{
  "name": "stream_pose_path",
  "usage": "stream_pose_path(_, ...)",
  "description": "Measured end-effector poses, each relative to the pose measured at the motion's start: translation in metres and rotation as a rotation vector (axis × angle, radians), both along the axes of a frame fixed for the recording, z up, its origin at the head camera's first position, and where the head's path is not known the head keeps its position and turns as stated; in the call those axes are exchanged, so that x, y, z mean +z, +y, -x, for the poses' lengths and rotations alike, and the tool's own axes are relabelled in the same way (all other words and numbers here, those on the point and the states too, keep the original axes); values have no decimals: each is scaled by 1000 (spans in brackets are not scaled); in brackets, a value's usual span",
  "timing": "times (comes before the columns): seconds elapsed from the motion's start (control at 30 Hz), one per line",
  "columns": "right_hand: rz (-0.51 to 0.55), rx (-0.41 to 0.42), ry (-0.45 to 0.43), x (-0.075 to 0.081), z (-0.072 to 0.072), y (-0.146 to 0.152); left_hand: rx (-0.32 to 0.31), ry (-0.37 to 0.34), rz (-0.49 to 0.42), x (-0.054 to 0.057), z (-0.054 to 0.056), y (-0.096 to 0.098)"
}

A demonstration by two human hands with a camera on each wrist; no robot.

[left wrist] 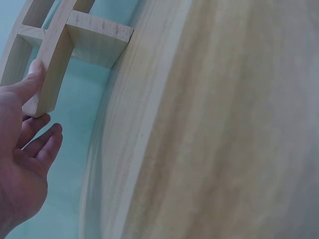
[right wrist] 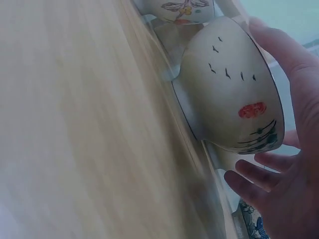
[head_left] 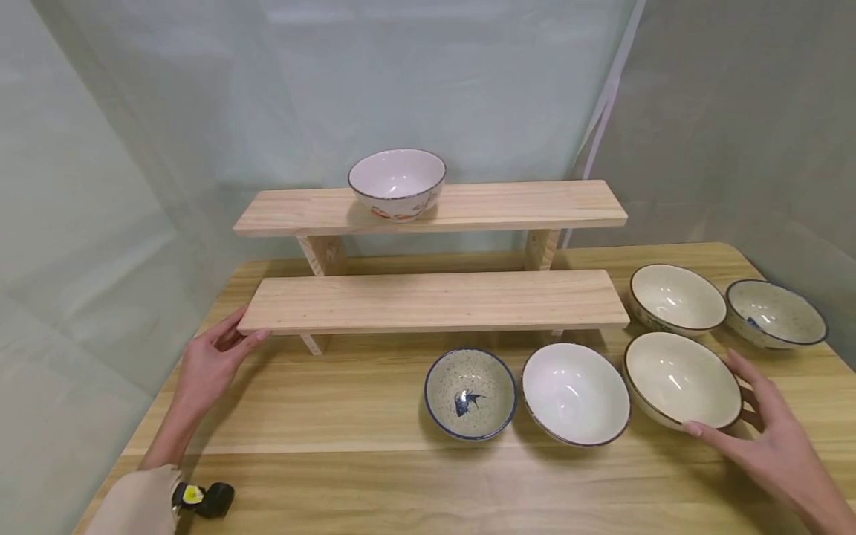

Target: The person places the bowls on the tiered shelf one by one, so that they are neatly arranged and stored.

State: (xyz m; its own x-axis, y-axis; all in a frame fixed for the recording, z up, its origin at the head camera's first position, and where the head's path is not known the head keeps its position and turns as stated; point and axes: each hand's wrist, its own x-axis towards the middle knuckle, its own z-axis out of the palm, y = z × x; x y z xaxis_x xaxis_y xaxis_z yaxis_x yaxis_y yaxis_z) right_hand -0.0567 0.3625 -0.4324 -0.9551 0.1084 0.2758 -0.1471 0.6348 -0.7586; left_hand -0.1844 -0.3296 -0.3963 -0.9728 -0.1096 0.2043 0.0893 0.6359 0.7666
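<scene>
Nearest the camera, the right hand [head_left: 776,446] is holding a cream bowl [head_left: 682,380] by its rim, the thumb bearing on the near edge and the index finger on the right side, so the bowl is lying just left of these fingers, in the gap they span. Being round, it is offering no long axis, and the right hand is plainly the nearer one. It seems to be resting upright on the wooden surface [head_left: 334,483]. Beyond these fingers, a second cream bowl [head_left: 678,297] and a blue-rimmed bowl [head_left: 776,312] are standing; leftward, past the held bowl, a white bowl [head_left: 575,394] and then a fish-painted bowl [head_left: 471,394] are sitting. Well apart, the left hand [head_left: 210,364] is gripping the lower shelf [head_left: 428,301], thumb at its front edge, the board's length running rightward from those fingers. Higher and farther off, the upper shelf [head_left: 521,206] is carrying a patterned bowl [head_left: 397,178].
</scene>
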Motion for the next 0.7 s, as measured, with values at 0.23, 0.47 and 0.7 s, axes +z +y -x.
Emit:
stream_pose_path(0.23,-17,1,-27,-4,0,0,6,-9,4,0,1,0)
stream_pose_path(0.47,-7,18,-40,-4,0,-3,10,-3,21,0,1,1)
stream_pose_path(0.7,-24,18,-59,-3,0,-4,2,-10,10,0,1,1)
